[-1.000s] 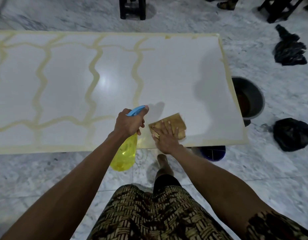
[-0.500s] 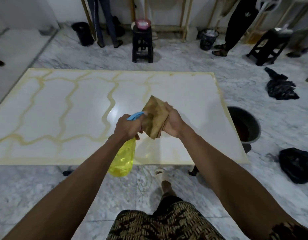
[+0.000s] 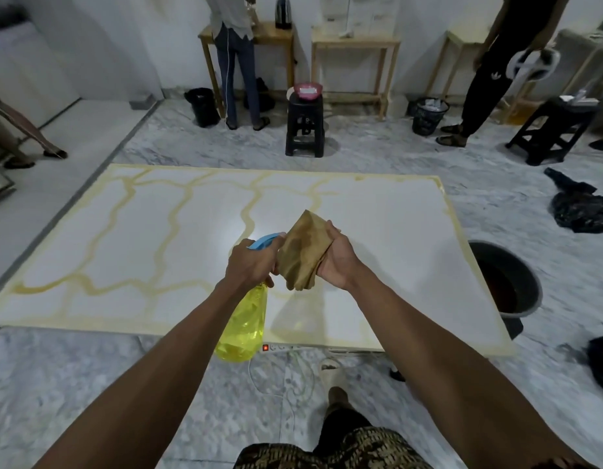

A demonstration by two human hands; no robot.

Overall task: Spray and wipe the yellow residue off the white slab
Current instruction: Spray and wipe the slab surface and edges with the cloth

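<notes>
1. Standing at the near edge of the slab, the person shows patterned shorts at the bottom of the view and one foot in a pale sandal on the grey marble floor
2. A white power strip with a lit red switch lies on the floor just under the slab's near edge
3. The left hand is curled tight round the neck of a yellow spray bottle, which hangs down below the fist; its blue trigger head pokes out above the knuckles
4. The right hand grips a bunched, brown-stained cloth with fingers wrapped round it, held up off the slab and touching the bottle's blue head
5. The white slab lies low and flat beneath both hands; wavy lines of yellow residue cross its left and middle parts and rim its border, while the right part looks mostly clean
6. A dark bucket sits just beside the slab's right edge, with black bags on the floor beyond it
7. Past the far edge stands a black plastic stool bearing a pink bowl
8. Farthest off, wooden tables line the wall, and other people stand by them
</notes>
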